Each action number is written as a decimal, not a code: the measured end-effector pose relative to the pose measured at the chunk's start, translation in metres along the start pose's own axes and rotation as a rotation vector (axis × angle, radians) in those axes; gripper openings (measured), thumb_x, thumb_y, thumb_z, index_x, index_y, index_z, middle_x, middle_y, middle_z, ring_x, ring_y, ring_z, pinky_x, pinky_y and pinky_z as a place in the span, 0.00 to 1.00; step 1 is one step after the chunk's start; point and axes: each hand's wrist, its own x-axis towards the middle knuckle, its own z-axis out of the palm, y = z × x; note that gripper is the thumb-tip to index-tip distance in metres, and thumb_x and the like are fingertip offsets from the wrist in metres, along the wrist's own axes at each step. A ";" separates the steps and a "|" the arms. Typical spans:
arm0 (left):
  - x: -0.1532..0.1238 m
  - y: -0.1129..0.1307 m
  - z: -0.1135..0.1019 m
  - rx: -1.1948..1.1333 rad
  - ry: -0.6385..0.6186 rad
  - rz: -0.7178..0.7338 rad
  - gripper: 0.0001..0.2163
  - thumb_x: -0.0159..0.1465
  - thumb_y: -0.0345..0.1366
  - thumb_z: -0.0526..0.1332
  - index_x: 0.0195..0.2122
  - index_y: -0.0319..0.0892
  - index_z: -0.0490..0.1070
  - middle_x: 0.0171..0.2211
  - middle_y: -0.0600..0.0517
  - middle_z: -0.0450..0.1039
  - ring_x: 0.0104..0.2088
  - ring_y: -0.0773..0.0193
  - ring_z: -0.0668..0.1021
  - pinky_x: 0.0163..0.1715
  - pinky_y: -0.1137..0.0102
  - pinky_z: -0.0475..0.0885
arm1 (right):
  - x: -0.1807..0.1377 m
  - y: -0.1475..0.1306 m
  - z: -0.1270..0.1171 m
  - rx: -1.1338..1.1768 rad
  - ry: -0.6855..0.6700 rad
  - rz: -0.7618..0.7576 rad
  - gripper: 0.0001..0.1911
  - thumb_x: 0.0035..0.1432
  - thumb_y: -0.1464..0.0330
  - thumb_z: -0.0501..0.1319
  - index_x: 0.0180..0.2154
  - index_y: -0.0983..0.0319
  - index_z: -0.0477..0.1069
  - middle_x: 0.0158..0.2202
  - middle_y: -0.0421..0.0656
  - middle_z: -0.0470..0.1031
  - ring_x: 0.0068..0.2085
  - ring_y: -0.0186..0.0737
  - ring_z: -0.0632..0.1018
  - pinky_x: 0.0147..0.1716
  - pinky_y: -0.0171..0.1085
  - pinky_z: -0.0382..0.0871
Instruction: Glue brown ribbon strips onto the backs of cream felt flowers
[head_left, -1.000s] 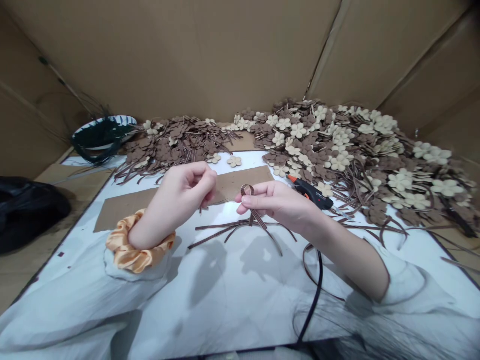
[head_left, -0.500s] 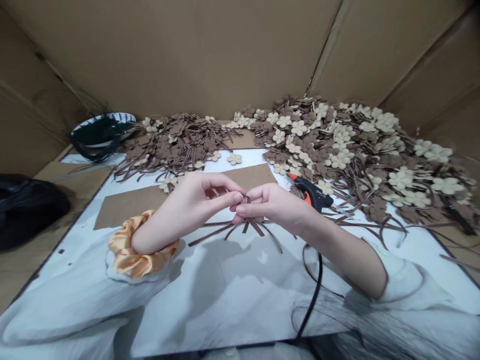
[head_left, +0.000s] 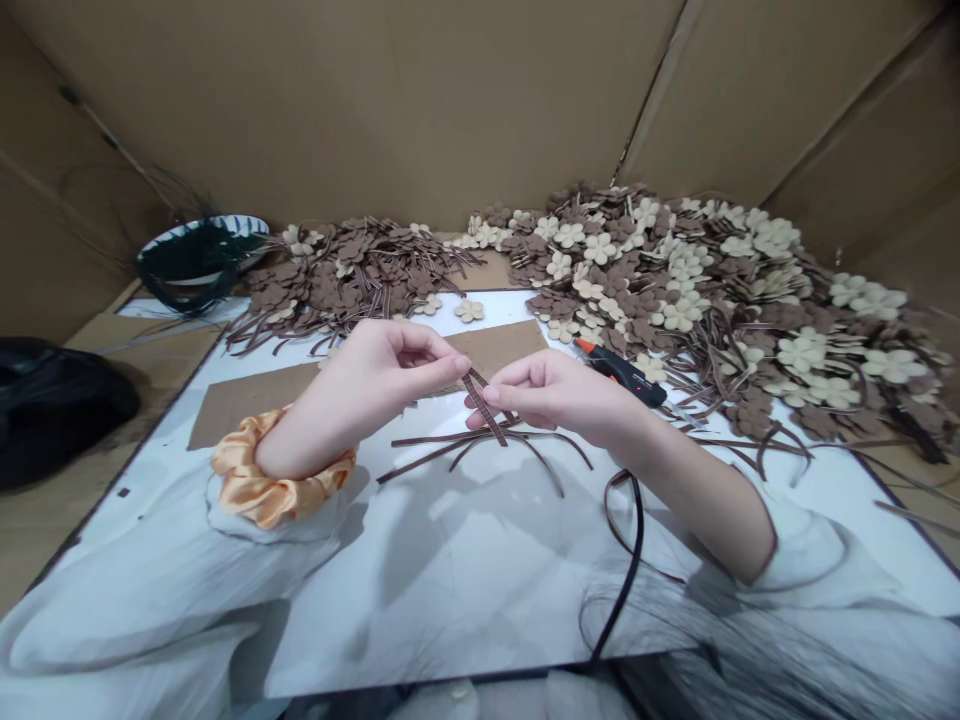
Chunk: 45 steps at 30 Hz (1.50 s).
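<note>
Light, even pinch best here: right grip (head_left: pixel 555 390) loosely closed on the striped brown ribbon (head_left: pixel 485 408) above the white table (head_left: pixel 480 570), left grip (head_left: pixel 375 365) curled nearly shut just beside it — nothing visibly held.

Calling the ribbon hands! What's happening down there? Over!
Left hand close to ribbon's top end. Right hand at the crossed striped brown ribbon. Hot glue gun just beyond right hand.

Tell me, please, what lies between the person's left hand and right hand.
In the head view, a narrow brown striped ribbon lies between the left hand and the right hand, with a cardboard strip behind it.
</note>
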 end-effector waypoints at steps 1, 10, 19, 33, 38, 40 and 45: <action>0.000 0.000 0.000 0.006 -0.001 -0.002 0.11 0.56 0.42 0.61 0.25 0.40 0.76 0.21 0.52 0.75 0.21 0.68 0.71 0.18 0.76 0.62 | 0.000 0.000 0.000 -0.016 -0.001 0.005 0.19 0.55 0.58 0.57 0.36 0.67 0.77 0.20 0.37 0.67 0.18 0.26 0.51 0.17 0.33 0.41; 0.002 0.000 0.000 -0.020 0.000 -0.050 0.09 0.53 0.41 0.62 0.24 0.41 0.76 0.22 0.52 0.76 0.21 0.68 0.70 0.18 0.76 0.61 | 0.002 0.004 -0.004 -0.032 -0.030 -0.002 0.20 0.54 0.56 0.59 0.34 0.67 0.77 0.16 0.33 0.57 0.17 0.26 0.49 0.16 0.33 0.38; 0.001 -0.002 0.002 -0.082 0.003 -0.076 0.07 0.53 0.40 0.63 0.25 0.41 0.75 0.24 0.52 0.77 0.23 0.66 0.74 0.20 0.76 0.64 | 0.003 0.004 -0.005 0.004 -0.027 -0.004 0.20 0.53 0.55 0.60 0.33 0.66 0.77 0.15 0.33 0.55 0.17 0.26 0.49 0.15 0.32 0.37; -0.008 0.000 0.019 -0.281 0.103 -0.002 0.06 0.53 0.37 0.65 0.23 0.40 0.73 0.24 0.55 0.76 0.26 0.68 0.75 0.27 0.76 0.67 | -0.004 -0.008 0.016 0.157 0.356 -0.083 0.11 0.43 0.67 0.68 0.30 0.66 0.74 0.29 0.41 0.76 0.30 0.32 0.74 0.30 0.31 0.66; -0.010 -0.002 0.026 -0.284 0.184 -0.006 0.07 0.53 0.38 0.65 0.23 0.40 0.72 0.25 0.53 0.76 0.28 0.65 0.75 0.28 0.74 0.68 | -0.005 -0.007 0.019 0.184 0.392 -0.114 0.08 0.44 0.67 0.67 0.26 0.65 0.72 0.24 0.40 0.73 0.26 0.31 0.71 0.26 0.31 0.64; -0.009 -0.003 0.026 -0.312 0.172 -0.010 0.07 0.53 0.39 0.65 0.23 0.40 0.73 0.25 0.53 0.76 0.28 0.65 0.75 0.29 0.74 0.68 | -0.004 -0.006 0.018 0.178 0.386 -0.136 0.08 0.46 0.67 0.66 0.26 0.65 0.71 0.24 0.39 0.72 0.25 0.29 0.70 0.25 0.30 0.63; -0.007 -0.004 0.022 -0.340 0.101 -0.013 0.07 0.54 0.39 0.65 0.25 0.41 0.75 0.26 0.54 0.77 0.27 0.68 0.74 0.30 0.75 0.68 | -0.003 -0.005 0.016 0.122 0.376 -0.187 0.06 0.49 0.68 0.63 0.27 0.65 0.70 0.24 0.38 0.70 0.25 0.29 0.69 0.25 0.29 0.62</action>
